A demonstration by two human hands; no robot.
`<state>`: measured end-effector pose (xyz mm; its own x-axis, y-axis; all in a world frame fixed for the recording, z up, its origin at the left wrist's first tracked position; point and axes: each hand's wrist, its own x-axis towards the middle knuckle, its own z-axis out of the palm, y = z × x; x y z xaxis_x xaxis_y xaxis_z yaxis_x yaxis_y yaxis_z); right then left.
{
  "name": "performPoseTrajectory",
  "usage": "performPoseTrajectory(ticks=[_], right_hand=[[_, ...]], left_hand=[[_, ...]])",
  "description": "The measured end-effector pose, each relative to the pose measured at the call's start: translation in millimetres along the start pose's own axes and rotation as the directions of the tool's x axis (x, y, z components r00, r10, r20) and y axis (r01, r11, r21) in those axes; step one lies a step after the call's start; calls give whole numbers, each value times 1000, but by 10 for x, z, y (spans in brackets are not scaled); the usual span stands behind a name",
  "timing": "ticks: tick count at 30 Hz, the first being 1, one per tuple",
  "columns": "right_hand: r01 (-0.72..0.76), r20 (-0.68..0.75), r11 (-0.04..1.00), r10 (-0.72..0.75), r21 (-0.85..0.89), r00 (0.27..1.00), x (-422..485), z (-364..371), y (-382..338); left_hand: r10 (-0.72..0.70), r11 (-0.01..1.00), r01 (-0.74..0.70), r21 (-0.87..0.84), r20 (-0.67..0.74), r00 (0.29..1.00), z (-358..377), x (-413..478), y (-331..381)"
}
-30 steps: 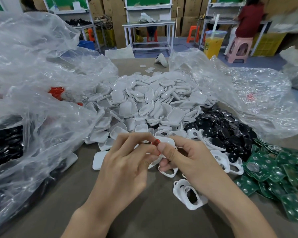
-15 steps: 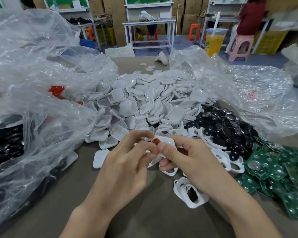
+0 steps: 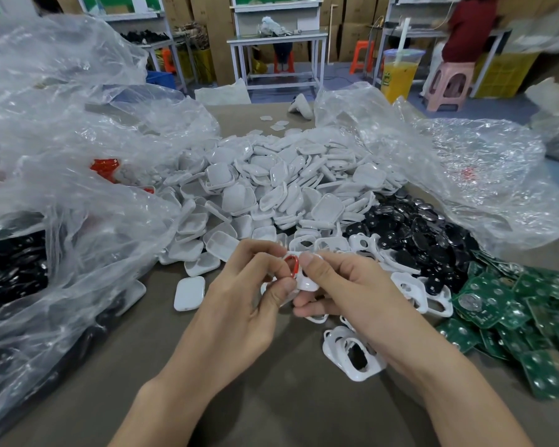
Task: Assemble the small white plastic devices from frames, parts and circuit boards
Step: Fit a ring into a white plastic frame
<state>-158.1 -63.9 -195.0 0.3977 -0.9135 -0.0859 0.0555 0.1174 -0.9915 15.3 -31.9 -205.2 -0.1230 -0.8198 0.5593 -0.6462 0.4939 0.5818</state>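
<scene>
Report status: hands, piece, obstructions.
Both busy: left hand and right hand pinch one white frame. Small red part at its top, between the fingers. One spare frame beside right wrist, not blocking.

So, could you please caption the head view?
Left hand and right hand pinch a white frame with a red part, near green circuit boards.

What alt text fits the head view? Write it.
A left hand pinches a red part against a white frame gripped by the right hand. Behind lie heaped white shells; black parts and green circuit boards at right.
</scene>
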Motion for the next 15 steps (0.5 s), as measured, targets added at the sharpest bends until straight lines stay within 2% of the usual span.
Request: performPoseTrajectory(ticks=[7, 15], right_hand=[[-14, -23, 998, 15, 63, 1000, 16, 15, 3], [15, -54, 999, -17, -43, 998, 2, 36, 3]], left_hand=[[43, 999, -43, 4, 2, 999, 11, -12, -6], [47, 999, -47, 6, 9, 999, 8, -3, -29]])
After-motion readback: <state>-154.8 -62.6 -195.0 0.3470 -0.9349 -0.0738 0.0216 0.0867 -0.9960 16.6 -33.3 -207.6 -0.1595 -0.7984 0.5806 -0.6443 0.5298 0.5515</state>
